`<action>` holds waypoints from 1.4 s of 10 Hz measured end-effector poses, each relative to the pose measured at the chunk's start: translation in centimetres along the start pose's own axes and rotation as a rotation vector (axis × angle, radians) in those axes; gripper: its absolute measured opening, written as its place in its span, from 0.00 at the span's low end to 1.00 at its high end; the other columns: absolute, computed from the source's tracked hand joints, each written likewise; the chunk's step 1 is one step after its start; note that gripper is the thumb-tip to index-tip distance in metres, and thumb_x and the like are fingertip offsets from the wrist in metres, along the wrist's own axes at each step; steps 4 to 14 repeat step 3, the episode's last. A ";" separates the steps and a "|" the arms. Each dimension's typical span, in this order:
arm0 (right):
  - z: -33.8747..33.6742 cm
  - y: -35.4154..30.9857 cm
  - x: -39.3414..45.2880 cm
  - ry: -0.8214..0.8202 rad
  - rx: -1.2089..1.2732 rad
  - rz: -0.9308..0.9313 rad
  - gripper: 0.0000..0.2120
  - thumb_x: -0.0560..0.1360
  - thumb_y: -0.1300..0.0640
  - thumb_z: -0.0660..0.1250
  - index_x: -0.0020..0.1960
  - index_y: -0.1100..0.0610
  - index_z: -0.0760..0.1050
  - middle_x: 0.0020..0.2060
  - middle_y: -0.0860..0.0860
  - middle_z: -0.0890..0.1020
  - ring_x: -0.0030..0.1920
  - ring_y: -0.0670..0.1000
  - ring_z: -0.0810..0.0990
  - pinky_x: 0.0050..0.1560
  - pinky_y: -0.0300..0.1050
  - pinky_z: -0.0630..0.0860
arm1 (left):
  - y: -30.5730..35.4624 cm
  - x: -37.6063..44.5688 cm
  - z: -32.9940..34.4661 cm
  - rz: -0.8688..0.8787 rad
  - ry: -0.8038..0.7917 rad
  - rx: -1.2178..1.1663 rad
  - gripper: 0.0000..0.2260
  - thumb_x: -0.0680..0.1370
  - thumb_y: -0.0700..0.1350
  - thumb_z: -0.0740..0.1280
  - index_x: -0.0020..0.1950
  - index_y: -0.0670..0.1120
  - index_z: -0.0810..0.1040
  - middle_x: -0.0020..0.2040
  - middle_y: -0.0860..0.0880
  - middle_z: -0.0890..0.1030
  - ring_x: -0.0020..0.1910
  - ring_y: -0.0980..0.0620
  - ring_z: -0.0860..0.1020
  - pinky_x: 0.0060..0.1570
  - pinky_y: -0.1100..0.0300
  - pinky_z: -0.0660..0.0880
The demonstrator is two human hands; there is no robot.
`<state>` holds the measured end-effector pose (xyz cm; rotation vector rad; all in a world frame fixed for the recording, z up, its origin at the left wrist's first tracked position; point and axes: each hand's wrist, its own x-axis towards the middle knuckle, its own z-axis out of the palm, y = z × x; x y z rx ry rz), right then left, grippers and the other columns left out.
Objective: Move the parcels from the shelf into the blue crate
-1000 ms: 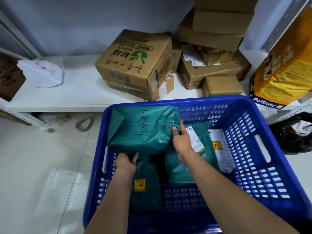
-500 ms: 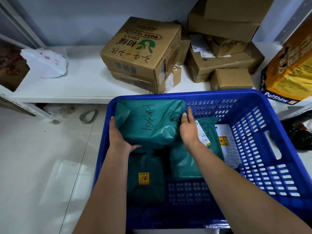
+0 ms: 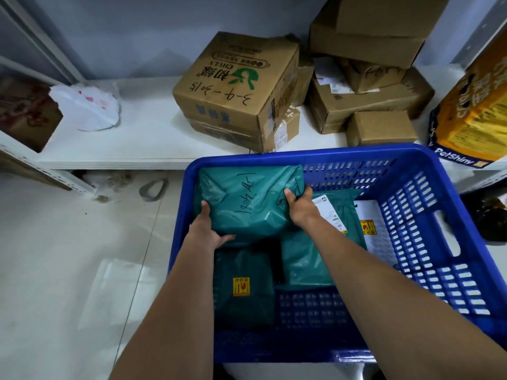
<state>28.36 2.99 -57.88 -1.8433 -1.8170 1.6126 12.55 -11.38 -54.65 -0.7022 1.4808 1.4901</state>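
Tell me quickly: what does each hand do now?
Left hand: grips the large green mailer bag at its near-left corner.
Right hand: grips the same bag's right edge.

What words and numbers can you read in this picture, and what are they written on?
"3-4-3015", handwritten and upside down, on the big cardboard box.
"CHILLY", printed upside down, on that same box.
"PetShiny" on the orange bag.
Handwritten digits, roughly "1-27-5081", on the green parcel that both hands grip; not fully clear.
White shipping label: too small to read.
Yellow stickers: symbols, text too blurred.
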 end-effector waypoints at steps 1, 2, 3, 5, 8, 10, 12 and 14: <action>-2.4 -2.0 -1.1 -0.097 -0.173 0.040 0.33 0.83 0.42 0.47 0.79 0.55 0.36 0.79 0.58 0.48 0.77 0.63 0.53 0.76 0.54 0.55 | 0.2 -3.3 0.0 -0.012 0.005 0.100 0.31 0.77 0.62 0.65 0.74 0.48 0.62 0.72 0.40 0.69 0.67 0.32 0.70 0.56 0.26 0.70; -5.4 -4.3 -3.6 -0.021 -0.175 0.053 0.35 0.83 0.40 0.44 0.79 0.60 0.37 0.79 0.57 0.47 0.78 0.60 0.50 0.76 0.53 0.52 | 0.6 -7.2 0.1 0.024 0.070 0.307 0.31 0.77 0.63 0.65 0.72 0.45 0.65 0.68 0.41 0.74 0.65 0.34 0.73 0.59 0.31 0.69; -8.3 -5.6 -6.8 0.010 -0.151 0.026 0.33 0.83 0.41 0.42 0.79 0.63 0.43 0.79 0.57 0.47 0.78 0.59 0.50 0.77 0.53 0.51 | 1.1 -12.4 0.9 0.115 0.061 0.475 0.21 0.81 0.55 0.64 0.64 0.39 0.70 0.60 0.42 0.77 0.59 0.39 0.75 0.45 0.44 0.69; -8.3 -5.6 -6.8 0.010 -0.151 0.026 0.33 0.83 0.41 0.42 0.79 0.63 0.43 0.79 0.57 0.47 0.78 0.59 0.50 0.77 0.53 0.51 | 1.1 -12.4 0.9 0.115 0.061 0.475 0.21 0.81 0.55 0.64 0.64 0.39 0.70 0.60 0.42 0.77 0.59 0.39 0.75 0.45 0.44 0.69; -8.3 -5.6 -6.8 0.010 -0.151 0.026 0.33 0.83 0.41 0.42 0.79 0.63 0.43 0.79 0.57 0.47 0.78 0.59 0.50 0.77 0.53 0.51 | 1.1 -12.4 0.9 0.115 0.061 0.475 0.21 0.81 0.55 0.64 0.64 0.39 0.70 0.60 0.42 0.77 0.59 0.39 0.75 0.45 0.44 0.69; -8.3 -5.6 -6.8 0.010 -0.151 0.026 0.33 0.83 0.41 0.42 0.79 0.63 0.43 0.79 0.57 0.47 0.78 0.59 0.50 0.77 0.53 0.51 | 1.1 -12.4 0.9 0.115 0.061 0.475 0.21 0.81 0.55 0.64 0.64 0.39 0.70 0.60 0.42 0.77 0.59 0.39 0.75 0.45 0.44 0.69; -8.3 -5.6 -6.8 0.010 -0.151 0.026 0.33 0.83 0.41 0.42 0.79 0.63 0.43 0.79 0.57 0.47 0.78 0.59 0.50 0.77 0.53 0.51 | 1.1 -12.4 0.9 0.115 0.061 0.475 0.21 0.81 0.55 0.64 0.64 0.39 0.70 0.60 0.42 0.77 0.59 0.39 0.75 0.45 0.44 0.69; -8.3 -5.6 -6.8 0.010 -0.151 0.026 0.33 0.83 0.41 0.42 0.79 0.63 0.43 0.79 0.57 0.47 0.78 0.59 0.50 0.77 0.53 0.51 | 1.1 -12.4 0.9 0.115 0.061 0.475 0.21 0.81 0.55 0.64 0.64 0.39 0.70 0.60 0.42 0.77 0.59 0.39 0.75 0.45 0.44 0.69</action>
